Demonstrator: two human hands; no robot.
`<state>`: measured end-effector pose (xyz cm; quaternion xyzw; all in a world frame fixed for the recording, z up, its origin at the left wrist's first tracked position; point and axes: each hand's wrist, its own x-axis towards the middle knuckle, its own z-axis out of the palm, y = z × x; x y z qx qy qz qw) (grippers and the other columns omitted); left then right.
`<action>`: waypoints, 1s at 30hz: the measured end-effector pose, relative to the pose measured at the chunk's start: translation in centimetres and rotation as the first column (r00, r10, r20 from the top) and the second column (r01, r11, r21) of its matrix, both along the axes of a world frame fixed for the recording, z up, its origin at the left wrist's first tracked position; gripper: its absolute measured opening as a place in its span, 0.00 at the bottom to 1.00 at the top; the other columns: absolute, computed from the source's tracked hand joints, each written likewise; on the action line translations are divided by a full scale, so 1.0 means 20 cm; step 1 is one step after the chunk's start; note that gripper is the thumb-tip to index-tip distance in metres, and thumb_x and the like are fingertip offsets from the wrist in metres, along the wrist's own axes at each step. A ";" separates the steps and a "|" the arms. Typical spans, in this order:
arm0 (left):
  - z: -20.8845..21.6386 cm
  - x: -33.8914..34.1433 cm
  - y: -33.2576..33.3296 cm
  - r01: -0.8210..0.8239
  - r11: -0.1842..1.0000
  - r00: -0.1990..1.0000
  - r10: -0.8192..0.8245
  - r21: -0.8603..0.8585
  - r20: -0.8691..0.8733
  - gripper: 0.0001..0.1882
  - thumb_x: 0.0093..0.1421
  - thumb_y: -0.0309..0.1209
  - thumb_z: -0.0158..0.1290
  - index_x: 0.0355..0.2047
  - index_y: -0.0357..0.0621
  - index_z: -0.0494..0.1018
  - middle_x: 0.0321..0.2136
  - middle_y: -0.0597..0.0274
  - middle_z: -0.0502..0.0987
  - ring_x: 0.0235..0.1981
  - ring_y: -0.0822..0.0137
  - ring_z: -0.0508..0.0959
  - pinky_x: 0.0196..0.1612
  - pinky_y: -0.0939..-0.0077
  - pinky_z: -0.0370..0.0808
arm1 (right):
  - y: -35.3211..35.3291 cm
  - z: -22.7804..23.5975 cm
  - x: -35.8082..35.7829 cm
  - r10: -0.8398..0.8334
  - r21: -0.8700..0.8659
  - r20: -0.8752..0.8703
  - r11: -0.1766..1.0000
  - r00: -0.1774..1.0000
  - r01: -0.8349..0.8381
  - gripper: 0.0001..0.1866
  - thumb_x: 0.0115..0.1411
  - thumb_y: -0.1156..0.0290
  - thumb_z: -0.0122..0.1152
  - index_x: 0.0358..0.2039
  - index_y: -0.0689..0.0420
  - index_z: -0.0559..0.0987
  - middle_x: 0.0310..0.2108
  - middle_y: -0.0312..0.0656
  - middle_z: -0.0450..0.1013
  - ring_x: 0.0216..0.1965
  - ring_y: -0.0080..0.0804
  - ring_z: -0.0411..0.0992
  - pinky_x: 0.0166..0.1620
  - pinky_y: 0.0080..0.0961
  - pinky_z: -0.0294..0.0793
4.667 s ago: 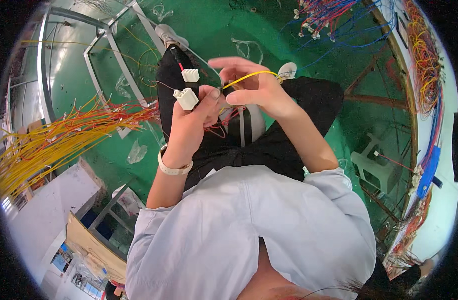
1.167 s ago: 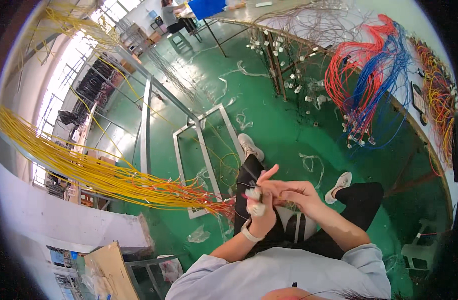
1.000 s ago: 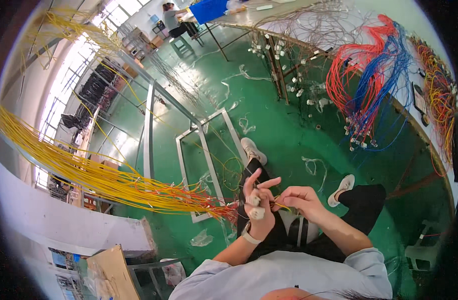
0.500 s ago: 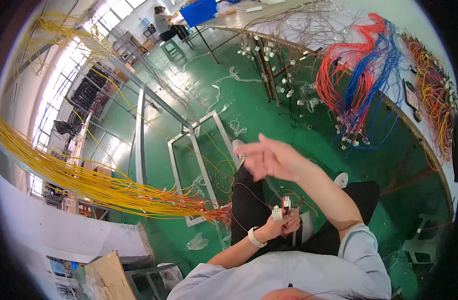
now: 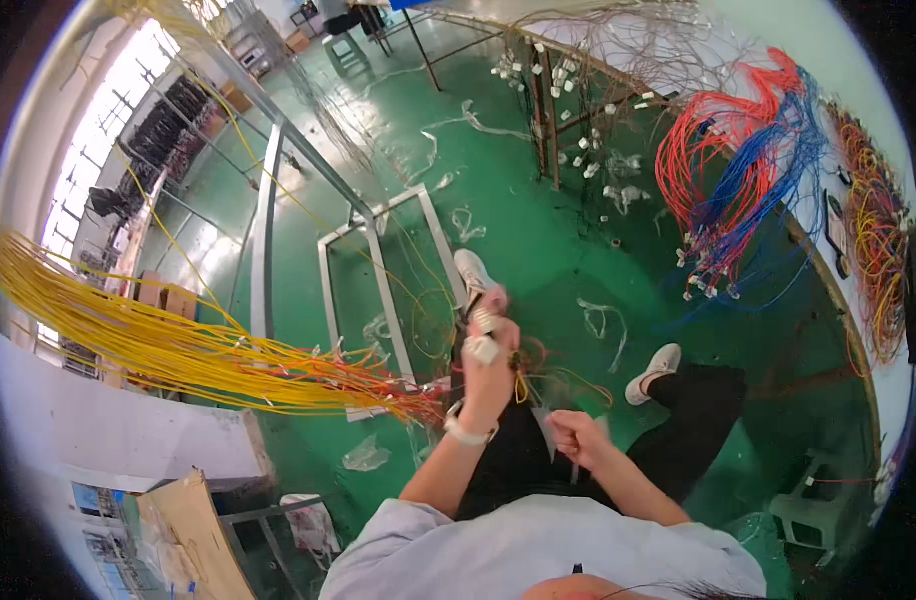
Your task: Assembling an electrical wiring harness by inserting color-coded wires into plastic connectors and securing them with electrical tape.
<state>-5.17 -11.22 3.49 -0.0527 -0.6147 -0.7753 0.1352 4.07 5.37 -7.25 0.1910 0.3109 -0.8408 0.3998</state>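
My left hand [image 5: 492, 382], with a white band at its wrist, is raised in front of my left thigh and blurred by motion. Its fingers close on white connectors [image 5: 484, 349], and thin red and yellow wires [image 5: 521, 382] trail beside them. Lower and to the right, my right hand [image 5: 580, 440] is curled closed near my lap. Whatever it grips, if anything, is hidden. A narrow grey strip [image 5: 544, 428] shows just left of its fingers. The ends of a thick bundle of yellow wires [image 5: 193, 350] reach close to my left forearm.
Grey metal frames [image 5: 376, 290] stand ahead on the green floor. Red wires [image 5: 688, 150] and blue wires [image 5: 753, 170] hang over the table edge at right. Clear plastic scraps [image 5: 366, 455] lie about. A plastic stool [image 5: 813, 510] is at lower right, a brown board [image 5: 193, 535] at lower left.
My left hand has moved up and forward with the connectors. My right hand, earlier stretched out across the front with fingers spread, has drawn back toward my lap and closed. The view has shifted slightly.
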 end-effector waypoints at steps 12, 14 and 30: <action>-0.42 -0.09 -0.35 -0.527 0.574 0.830 0.189 0.627 0.525 0.07 0.58 0.24 0.46 0.22 0.44 0.63 0.22 0.64 0.69 0.20 0.73 0.67 0.25 0.80 0.68 | 0.58 -0.22 -0.13 -0.685 -0.050 0.286 0.688 0.670 0.724 0.12 0.60 0.66 0.48 0.21 0.56 0.66 0.12 0.28 0.51 0.11 0.19 0.50 0.15 0.19 0.50; -0.51 -0.09 -0.64 -0.516 0.555 0.835 0.156 0.652 0.528 0.09 0.59 0.25 0.45 0.21 0.46 0.61 0.17 0.69 0.62 0.16 0.75 0.61 0.20 0.82 0.63 | 0.76 -0.30 -0.15 -0.717 -0.060 0.254 0.659 0.650 0.750 0.13 0.63 0.64 0.46 0.22 0.55 0.67 0.12 0.27 0.50 0.11 0.17 0.48 0.15 0.17 0.48; -0.36 0.14 0.38 0.222 0.669 0.433 -0.719 0.709 0.543 0.17 0.66 0.39 0.42 0.45 0.40 0.71 0.34 0.68 0.78 0.12 0.84 0.54 0.14 0.87 0.49 | 0.45 0.36 -0.13 0.501 0.859 -0.480 0.434 0.720 0.272 0.15 0.60 0.61 0.56 0.27 0.61 0.81 0.15 0.36 0.70 0.19 0.19 0.63 0.25 0.22 0.62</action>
